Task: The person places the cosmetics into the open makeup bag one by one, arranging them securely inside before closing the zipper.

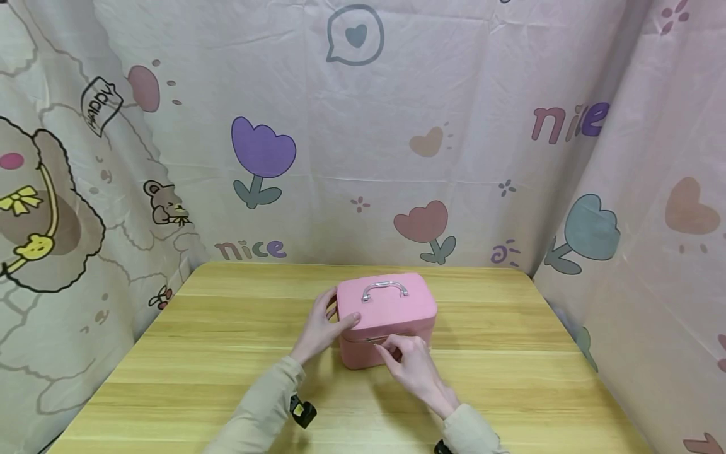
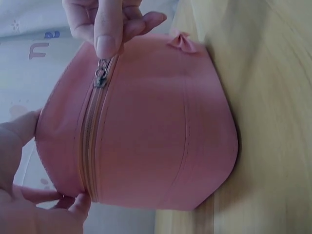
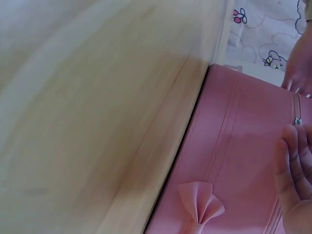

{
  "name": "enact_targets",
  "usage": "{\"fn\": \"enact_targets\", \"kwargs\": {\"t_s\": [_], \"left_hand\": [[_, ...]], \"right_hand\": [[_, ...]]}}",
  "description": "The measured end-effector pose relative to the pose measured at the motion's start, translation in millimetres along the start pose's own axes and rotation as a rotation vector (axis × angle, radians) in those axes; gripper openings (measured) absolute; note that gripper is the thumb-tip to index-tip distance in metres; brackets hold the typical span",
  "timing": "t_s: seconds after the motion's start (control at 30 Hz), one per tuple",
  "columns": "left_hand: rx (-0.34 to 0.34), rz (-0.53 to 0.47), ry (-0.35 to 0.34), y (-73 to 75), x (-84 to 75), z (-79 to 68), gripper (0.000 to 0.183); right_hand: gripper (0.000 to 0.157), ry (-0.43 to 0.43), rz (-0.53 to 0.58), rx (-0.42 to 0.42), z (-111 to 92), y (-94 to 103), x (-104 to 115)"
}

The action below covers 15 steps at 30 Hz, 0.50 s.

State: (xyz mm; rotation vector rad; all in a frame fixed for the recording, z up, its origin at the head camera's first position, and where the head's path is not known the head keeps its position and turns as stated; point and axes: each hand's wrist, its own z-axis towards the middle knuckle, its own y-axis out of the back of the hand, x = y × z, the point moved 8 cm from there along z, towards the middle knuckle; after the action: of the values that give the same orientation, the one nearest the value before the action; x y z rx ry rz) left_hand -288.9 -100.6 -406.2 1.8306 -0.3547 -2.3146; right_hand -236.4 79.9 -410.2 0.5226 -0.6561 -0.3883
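A pink vanity case (image 1: 397, 312) with a silver handle (image 1: 386, 285) on its lid stands upright on the table. My left hand (image 1: 323, 325) holds the case at its left end, thumb on the lid and fingers along the side. At the front, my right hand (image 1: 413, 366) pinches the zipper pull (image 2: 102, 63) between thumb and finger. In the left wrist view, the closed zipper track (image 2: 87, 141) runs from the slider toward the left hand's fingers. Below the zipper, a small pink bow (image 3: 201, 200) decorates the case's front.
The wooden table (image 1: 227, 378) spreads out around the case. Behind it and at both sides hangs a printed cloth (image 1: 340, 126) with flowers, hearts and cartoon animals. A black wrist camera (image 1: 303, 411) sits by the left sleeve.
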Motion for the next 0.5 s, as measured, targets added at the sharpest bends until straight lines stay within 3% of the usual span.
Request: {"fn": "enact_targets", "kwargs": {"t_s": [0.5], "left_hand": [[0.061,-0.046,0.022,1.1,3.1,4.5,0.088]], "right_hand": [[0.022,0.065,-0.066,-0.043,0.5,1.8,4.2]]}}
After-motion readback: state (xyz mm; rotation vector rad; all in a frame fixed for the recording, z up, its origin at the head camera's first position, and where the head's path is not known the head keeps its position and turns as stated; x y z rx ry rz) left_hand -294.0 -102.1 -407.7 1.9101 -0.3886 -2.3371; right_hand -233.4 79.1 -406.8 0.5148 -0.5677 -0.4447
